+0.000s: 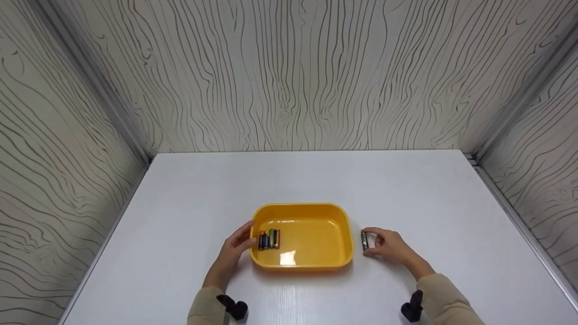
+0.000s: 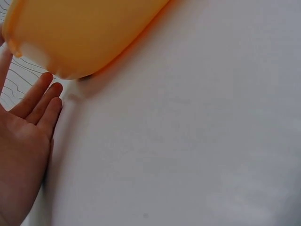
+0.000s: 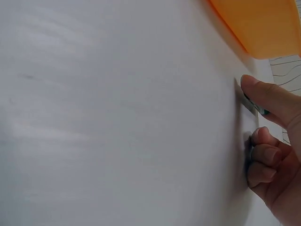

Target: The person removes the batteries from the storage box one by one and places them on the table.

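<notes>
A yellow tray (image 1: 307,259) stands on the white table, with several batteries (image 1: 269,239) side by side at the left end of its floor. My left hand (image 1: 232,250) is at the tray's left side, thumb and forefinger touching its rim. In the left wrist view the other fingers of the left hand (image 2: 28,132) are straight, close beside the tray's outer wall (image 2: 84,37). Right of the tray, my right hand (image 1: 390,246) pinches one dark battery (image 1: 364,240) by its two ends between thumb and forefinger. The right wrist view shows this battery (image 3: 256,106) mostly hidden behind the thumb.
The white table (image 1: 203,189) reaches back to a wood-grain patterned wall (image 1: 289,76). Similar panels stand at left and right, joined by grey metal corner strips (image 1: 533,76). Both wrists carry small black mounts (image 1: 412,307) on beige sleeves.
</notes>
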The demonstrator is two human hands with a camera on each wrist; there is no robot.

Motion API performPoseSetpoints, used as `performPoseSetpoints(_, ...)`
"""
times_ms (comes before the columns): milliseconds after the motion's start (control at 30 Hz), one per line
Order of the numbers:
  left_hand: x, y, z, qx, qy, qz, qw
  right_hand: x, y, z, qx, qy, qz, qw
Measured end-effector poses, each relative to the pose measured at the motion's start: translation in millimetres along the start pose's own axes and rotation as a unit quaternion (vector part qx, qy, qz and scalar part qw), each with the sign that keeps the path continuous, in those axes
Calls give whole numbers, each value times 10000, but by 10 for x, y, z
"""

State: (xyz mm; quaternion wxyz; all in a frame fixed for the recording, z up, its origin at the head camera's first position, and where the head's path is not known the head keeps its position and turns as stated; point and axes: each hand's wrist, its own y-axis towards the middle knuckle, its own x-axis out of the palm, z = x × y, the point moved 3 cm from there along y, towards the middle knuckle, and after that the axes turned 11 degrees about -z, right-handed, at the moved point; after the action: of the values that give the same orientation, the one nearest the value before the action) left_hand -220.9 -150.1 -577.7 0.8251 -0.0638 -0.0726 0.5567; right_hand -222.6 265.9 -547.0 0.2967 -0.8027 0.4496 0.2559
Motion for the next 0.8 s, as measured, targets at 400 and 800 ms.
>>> performPoseSetpoints(400,16,-7,4,90,-32,-24,10000,-9,21,-13,162,-55,-120,9998)
performPoseSetpoints(800,7,5,-7,9,-12,-36,10000,-68,-3,-77,178,269,-140,9994)
